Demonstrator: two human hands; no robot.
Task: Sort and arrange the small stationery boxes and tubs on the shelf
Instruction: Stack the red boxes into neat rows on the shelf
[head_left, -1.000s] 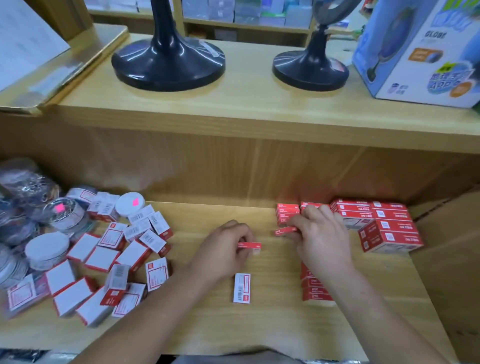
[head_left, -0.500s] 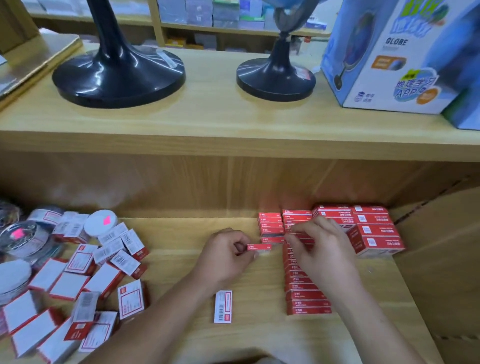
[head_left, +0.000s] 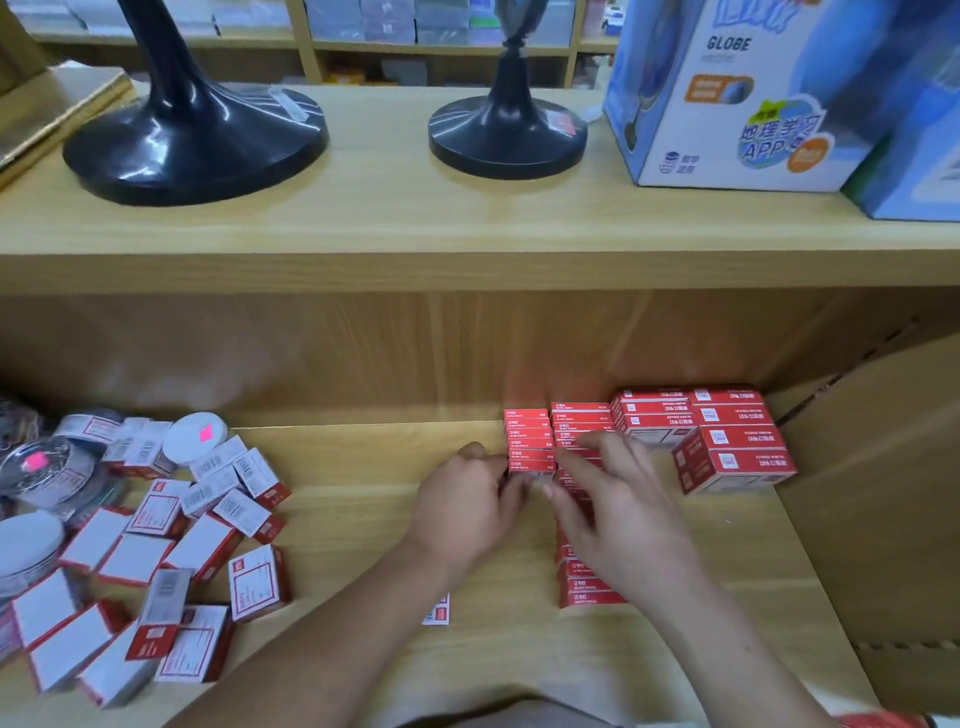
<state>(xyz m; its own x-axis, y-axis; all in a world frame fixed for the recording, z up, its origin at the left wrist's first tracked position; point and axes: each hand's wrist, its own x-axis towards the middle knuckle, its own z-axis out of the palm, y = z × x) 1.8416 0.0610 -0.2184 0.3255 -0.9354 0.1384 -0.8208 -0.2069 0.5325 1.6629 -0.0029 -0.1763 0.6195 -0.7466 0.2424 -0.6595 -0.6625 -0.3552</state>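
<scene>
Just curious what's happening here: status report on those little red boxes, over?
Left hand pinching small red box at near end of short column. Right hand open, fingers spread over long row. Nothing blocking; one loose box by left forearm.

Right hand (head_left: 618, 514) motion-blurred, fingertips smeared. It covers middle of long row of red boxes (head_left: 589, 590); only far and near ends visible.
Left hand (head_left: 467, 499) curled at near end of short row of red boxes (head_left: 527, 441); fingertips hidden, cannot tell if they pinch box.
Loose box (head_left: 438, 612) mostly hidden under left forearm.
Print on red boxes too small to read.
Globe carton (head_left: 727, 114), large black stand (head_left: 192, 145), small black stand (head_left: 506, 135) cut by top edge.
Blue carton (head_left: 914, 176) cut by right edge.
Tubs (head_left: 26, 545) cut by left edge, blurred.
</scene>
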